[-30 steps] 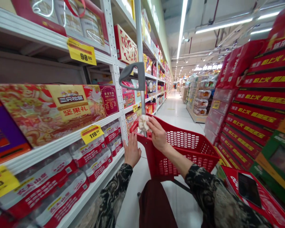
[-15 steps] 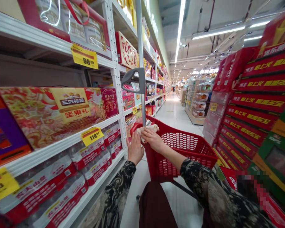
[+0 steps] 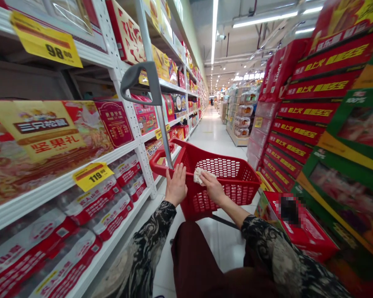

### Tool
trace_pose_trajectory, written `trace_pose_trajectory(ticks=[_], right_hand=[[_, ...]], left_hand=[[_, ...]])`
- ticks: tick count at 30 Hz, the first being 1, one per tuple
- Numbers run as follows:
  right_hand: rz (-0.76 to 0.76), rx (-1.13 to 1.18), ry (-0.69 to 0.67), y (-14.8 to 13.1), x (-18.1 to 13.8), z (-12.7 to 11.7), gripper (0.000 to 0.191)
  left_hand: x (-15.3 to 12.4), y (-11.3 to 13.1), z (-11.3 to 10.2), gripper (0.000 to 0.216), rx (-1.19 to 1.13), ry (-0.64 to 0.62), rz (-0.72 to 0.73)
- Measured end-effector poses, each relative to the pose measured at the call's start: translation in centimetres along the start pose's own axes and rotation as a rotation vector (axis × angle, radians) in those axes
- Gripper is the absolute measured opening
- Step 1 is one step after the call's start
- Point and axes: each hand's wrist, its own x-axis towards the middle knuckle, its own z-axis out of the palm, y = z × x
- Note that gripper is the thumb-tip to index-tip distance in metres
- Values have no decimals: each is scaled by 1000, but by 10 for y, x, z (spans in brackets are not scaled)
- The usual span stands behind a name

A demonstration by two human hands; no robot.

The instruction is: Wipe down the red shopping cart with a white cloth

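Note:
A red plastic shopping basket (image 3: 191,203) with perforated sides stands on the floor right before my knees. From its left end rises a grey pull handle (image 3: 154,85) on a metal rod, leaning left. My left hand (image 3: 176,187) lies against the near rim close to the foot of the rod, its fingers stretched out and holding nothing. In my right hand (image 3: 214,189) is a crumpled white cloth (image 3: 198,176), pressed to the near rim farther right. Some of the cloth is hidden under the fingers.
On the left a white shelf (image 3: 112,153) carries gift boxes (image 3: 46,132) and wrapped bottle packs (image 3: 46,231). Stacked red drink cartons (image 3: 307,107) and green boxes (image 3: 335,165) line the right. A red box (image 3: 317,231) sits low beside the basket. A tiled aisle (image 3: 216,136) runs ahead.
My right hand has moved the cloth rightward along the rim, away from the rod. My left hand has shifted slightly and stays by the rod's foot. The view has turned, so the basket appears farther left.

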Motion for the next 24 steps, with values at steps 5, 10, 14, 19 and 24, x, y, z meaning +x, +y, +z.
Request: trace_pose_trajectory(ticks=[5, 10, 14, 19, 24], right_hand=[[158, -54, 61, 45, -35, -26, 48], [152, -39, 27, 17, -26, -15, 45], [139, -64, -28, 4, -22, -7, 43], [179, -120, -36, 47, -52, -44, 39], [370, -174, 22, 78, -69, -76, 38]], left_hand=[[-1, 14, 15, 67, 8, -98, -17], [3, 50, 24, 63, -26, -181, 106], [5, 71, 34, 63, -43, -177, 99], [6, 70, 41, 64, -50, -167, 100], [13, 88, 45, 61, -59, -142, 126]])
